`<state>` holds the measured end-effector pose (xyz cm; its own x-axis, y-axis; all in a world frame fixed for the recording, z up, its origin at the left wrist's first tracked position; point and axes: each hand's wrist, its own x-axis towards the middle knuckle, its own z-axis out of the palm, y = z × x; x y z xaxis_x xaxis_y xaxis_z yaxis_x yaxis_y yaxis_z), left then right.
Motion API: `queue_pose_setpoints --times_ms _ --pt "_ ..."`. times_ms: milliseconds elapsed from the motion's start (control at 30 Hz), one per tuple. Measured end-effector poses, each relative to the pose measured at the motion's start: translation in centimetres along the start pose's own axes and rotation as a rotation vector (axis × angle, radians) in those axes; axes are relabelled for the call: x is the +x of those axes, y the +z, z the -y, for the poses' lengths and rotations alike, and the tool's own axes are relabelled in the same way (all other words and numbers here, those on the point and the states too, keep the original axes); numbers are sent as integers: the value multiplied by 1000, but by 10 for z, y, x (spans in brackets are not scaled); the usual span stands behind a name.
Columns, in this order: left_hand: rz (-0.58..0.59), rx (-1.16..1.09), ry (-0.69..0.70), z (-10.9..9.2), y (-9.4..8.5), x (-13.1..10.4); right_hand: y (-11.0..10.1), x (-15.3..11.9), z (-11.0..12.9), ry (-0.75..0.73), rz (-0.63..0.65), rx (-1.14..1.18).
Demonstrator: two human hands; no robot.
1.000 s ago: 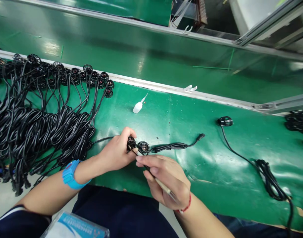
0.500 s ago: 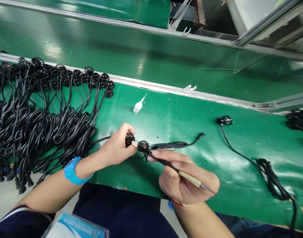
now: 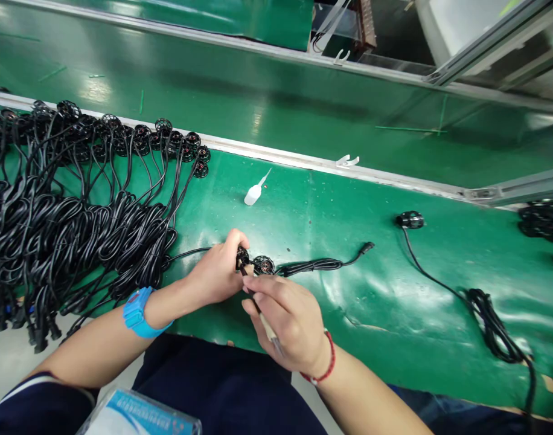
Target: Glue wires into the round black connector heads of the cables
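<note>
My left hand (image 3: 222, 269) grips a small round black part (image 3: 242, 256) with a cable running off to the left. In my right hand (image 3: 288, 317) is a thin pen-like tool (image 3: 264, 320), dark in front and pale behind, its front end at the held part. Just right of that part lies a second round black part (image 3: 264, 264) on the green table. A bundled black cable (image 3: 315, 265) with a small plug extends to its right. Farther back lies a small white bottle (image 3: 253, 194) with a thin nozzle.
A large pile of black cables (image 3: 108, 235) with round ends covers the left side. At the right lie another round part (image 3: 411, 219) and its coiled cable (image 3: 494, 326). A white rail (image 3: 276, 158) crosses behind, with a small white hook (image 3: 348, 161).
My right hand has moved left and turned, so the tool now stands steeper against the held part. My left hand has shifted slightly right with the part.
</note>
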<state>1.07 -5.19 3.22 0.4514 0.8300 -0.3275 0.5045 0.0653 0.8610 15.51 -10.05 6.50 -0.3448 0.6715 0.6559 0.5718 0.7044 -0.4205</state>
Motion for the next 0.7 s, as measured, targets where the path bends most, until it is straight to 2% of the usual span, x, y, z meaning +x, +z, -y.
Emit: queue_pose_setpoints --times_ms 100,233,300,333,400,567,633,700 --pt "-11 -30 17 0 -1 -1 -1 -9 -3 11 -40 69" --pt "-39 -49 19 -3 -5 -2 -12 -28 -15 131 -309 214" --pt "-39 -66 -5 -3 -6 -3 -14 -31 -26 210 -418 158" --pt "-38 -83 -6 -3 -6 -4 -13 -30 -32 246 -430 101" --pt "-45 -117 16 -3 -6 -4 -10 -26 -45 321 -356 -20" --pt "-62 -200 104 -3 -6 -6 0 -19 -64 488 37 -189" --pt "-65 -242 141 -3 -6 -6 -1 -18 -60 497 76 -138" --pt "-60 -292 180 -3 -6 -7 -2 -17 -52 515 68 14"
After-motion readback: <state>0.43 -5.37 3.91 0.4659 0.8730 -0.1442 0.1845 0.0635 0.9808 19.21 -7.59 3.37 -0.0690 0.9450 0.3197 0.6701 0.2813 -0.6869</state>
